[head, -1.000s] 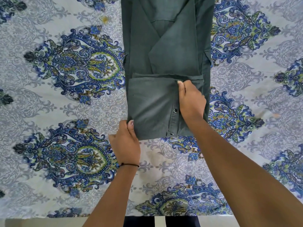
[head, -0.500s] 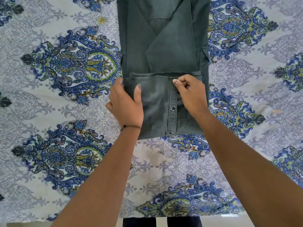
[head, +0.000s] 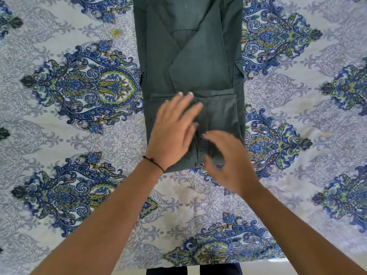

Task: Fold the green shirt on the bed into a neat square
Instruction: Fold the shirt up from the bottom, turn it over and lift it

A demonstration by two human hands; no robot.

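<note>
Head view: we see the dark green cotton shirt (head: 198, 62) lying as a long narrow band on the blue paisley bedsheet (head: 79, 135), its long axis running away from us. Its near end is folded up once. Our left hand (head: 174, 133) rests flat and open on that fold; our right hand (head: 228, 161), blurred, fingers spread, holds nothing at the fold's near edge. Bare sheet flanks the shirt on both sides.
</note>
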